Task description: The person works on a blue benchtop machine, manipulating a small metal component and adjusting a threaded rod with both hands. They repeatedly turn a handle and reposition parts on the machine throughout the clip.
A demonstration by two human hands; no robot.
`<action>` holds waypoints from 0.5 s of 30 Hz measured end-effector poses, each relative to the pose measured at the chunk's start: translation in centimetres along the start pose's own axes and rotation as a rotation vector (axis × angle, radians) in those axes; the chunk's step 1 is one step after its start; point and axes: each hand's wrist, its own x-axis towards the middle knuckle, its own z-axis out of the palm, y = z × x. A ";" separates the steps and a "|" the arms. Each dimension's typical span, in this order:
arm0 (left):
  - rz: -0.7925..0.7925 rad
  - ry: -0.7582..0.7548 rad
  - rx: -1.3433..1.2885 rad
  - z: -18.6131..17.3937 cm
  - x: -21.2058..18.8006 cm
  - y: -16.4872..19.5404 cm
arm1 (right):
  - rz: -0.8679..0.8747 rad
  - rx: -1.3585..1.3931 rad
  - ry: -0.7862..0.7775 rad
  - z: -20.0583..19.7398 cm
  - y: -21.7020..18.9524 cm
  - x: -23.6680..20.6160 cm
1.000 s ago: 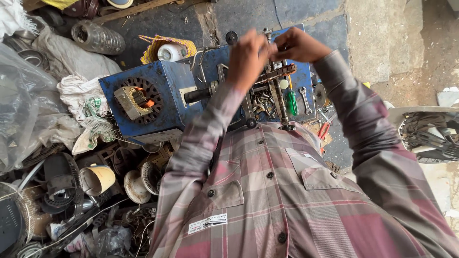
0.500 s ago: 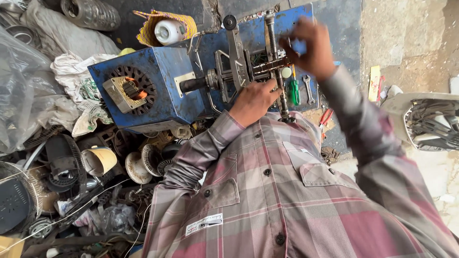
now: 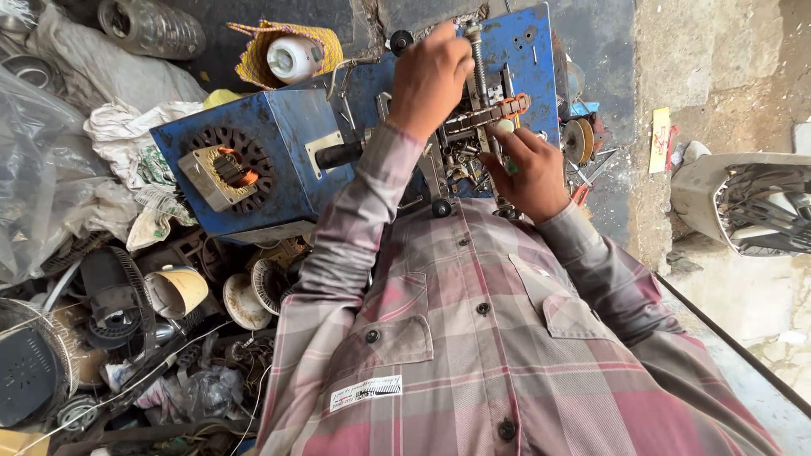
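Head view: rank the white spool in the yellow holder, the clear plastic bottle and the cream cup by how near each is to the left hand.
From the left hand:
1. White spool, just beside it, top centre.
2. Clear plastic bottle, top left corner.
3. Cream cup, lower left among the scrap.

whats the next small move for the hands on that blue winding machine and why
Probably steady the brown toothed part with the right hand, then turn the screw with the left hand. The left grips near the top of that upright screw; right fingers rest just beneath the part.
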 end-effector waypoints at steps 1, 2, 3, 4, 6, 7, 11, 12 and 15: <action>-0.014 -0.006 -0.006 0.6 0.5 -0.3 | -0.015 0.015 0.025 -0.2 0.4 0.4; -0.026 -0.014 -0.012 1.2 0.7 -0.6 | -0.028 0.031 0.052 -0.3 0.8 1.0; -0.022 0.010 0.014 1.6 0.7 -0.6 | 0.049 0.041 0.082 -0.4 1.7 2.0; -0.022 0.030 0.037 1.9 0.6 -0.6 | 0.130 0.052 0.107 -0.4 2.7 3.4; -0.046 0.065 0.048 1.9 0.3 0.0 | 0.124 0.225 -0.039 -0.7 5.4 7.1; -0.072 0.075 0.038 1.4 0.0 0.4 | 0.151 0.251 -0.195 -0.3 6.3 8.7; -0.145 0.097 -0.065 -2.2 -1.9 4.3 | 0.016 0.458 -0.606 -0.8 8.8 13.6; -0.119 0.038 -0.108 -3.1 -2.9 5.5 | -0.074 0.542 -0.652 -1.2 9.1 14.4; 0.073 -0.207 -0.208 -4.5 -5.7 8.2 | -0.067 0.689 -0.922 -2.9 9.8 16.8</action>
